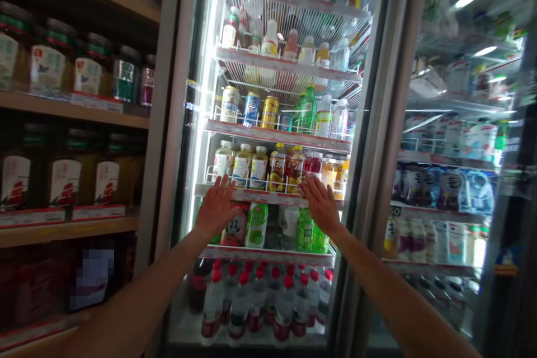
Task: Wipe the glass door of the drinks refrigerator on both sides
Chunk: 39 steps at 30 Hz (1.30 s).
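Both my arms reach into an open drinks fridge (377,123). My left hand (215,207) is open, fingers stretched up against the front rail of the fourth shelf (264,196), just below pale bottled drinks (243,165). My right hand (319,201) is also open with fingers extended, touching the same rail under red and yellow juice bottles (289,168). Neither hand holds anything. Green and pink bottles (257,225) stand on the shelf right below my hands.
Red-capped bottles (268,302) fill the fridge's bottom shelf. Cans (251,109) and small bottles sit on upper wire shelves. Wooden shelves with large jars (62,67) stand to the left. A closed glass-door fridge (453,179) with more drinks is on the right.
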Each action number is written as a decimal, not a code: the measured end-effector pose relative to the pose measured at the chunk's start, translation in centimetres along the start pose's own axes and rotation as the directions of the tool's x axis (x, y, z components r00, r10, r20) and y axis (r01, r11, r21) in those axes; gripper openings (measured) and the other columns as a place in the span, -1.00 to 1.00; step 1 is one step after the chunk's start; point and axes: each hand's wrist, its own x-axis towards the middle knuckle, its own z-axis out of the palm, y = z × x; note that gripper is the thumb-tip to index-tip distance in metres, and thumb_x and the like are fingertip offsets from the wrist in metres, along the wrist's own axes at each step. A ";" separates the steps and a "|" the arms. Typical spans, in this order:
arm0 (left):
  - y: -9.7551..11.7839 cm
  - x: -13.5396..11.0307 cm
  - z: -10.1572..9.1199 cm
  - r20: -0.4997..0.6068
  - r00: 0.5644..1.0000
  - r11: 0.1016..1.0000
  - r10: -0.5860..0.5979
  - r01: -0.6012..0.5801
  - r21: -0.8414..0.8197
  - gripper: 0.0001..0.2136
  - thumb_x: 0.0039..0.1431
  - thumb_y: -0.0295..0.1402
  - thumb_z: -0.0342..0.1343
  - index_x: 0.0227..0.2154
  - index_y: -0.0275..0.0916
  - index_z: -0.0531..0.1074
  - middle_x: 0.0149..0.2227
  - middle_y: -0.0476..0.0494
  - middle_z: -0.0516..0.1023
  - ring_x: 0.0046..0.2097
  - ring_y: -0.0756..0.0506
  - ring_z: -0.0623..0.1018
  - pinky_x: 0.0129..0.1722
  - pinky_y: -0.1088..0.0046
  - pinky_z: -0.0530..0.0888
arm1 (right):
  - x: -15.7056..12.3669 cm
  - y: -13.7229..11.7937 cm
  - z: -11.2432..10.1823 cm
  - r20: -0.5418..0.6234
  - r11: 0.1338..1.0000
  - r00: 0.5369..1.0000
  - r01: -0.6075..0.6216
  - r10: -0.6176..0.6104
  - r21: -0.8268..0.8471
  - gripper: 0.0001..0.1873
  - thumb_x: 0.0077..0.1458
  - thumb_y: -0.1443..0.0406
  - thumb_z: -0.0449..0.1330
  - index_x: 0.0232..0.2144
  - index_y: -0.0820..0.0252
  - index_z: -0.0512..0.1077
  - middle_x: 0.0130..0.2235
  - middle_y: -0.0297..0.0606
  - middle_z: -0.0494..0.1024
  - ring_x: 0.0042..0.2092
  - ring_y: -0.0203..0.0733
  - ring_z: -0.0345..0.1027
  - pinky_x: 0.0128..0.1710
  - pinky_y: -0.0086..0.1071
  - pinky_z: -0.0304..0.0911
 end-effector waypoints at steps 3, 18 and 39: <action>-0.3 0.0 -0.5 0.014 1.000 1.000 0.027 -0.027 0.003 -0.42 0.17 -0.21 -0.01 0.20 -0.35 0.08 0.30 -0.32 -0.06 0.31 -0.26 -0.05 0.20 0.14 0.15 | 1.2 0.7 0.0 -0.105 0.969 0.964 -0.247 0.246 0.007 -0.43 0.16 0.36 -0.12 0.23 0.20 0.06 0.25 -0.07 0.15 0.29 -0.03 -0.10 0.20 0.06 -0.15; -5.1 0.7 -3.2 0.087 0.962 0.963 -0.258 0.250 0.097 -0.44 0.19 -0.25 -0.09 0.21 -0.41 0.05 0.30 -0.34 -0.07 0.30 -0.25 0.04 0.20 0.03 0.13 | 7.8 -4.5 1.2 -0.248 0.963 0.931 -0.256 0.268 0.080 -0.40 0.16 0.36 -0.11 0.26 0.22 -0.03 0.24 -0.03 0.16 0.30 0.01 -0.15 0.18 0.06 -0.12; -7.8 -0.9 -4.0 0.134 0.965 0.972 -0.224 0.211 0.107 -0.47 0.18 -0.30 -0.09 0.19 -0.39 0.08 0.29 -0.31 0.01 0.29 -0.20 0.06 0.21 0.08 0.11 | 15.1 -12.9 0.9 -0.092 0.991 0.992 0.093 -0.084 0.097 -0.49 0.17 0.41 -0.09 0.18 0.16 0.16 0.24 -0.16 0.16 0.29 0.00 -0.10 0.22 0.08 -0.18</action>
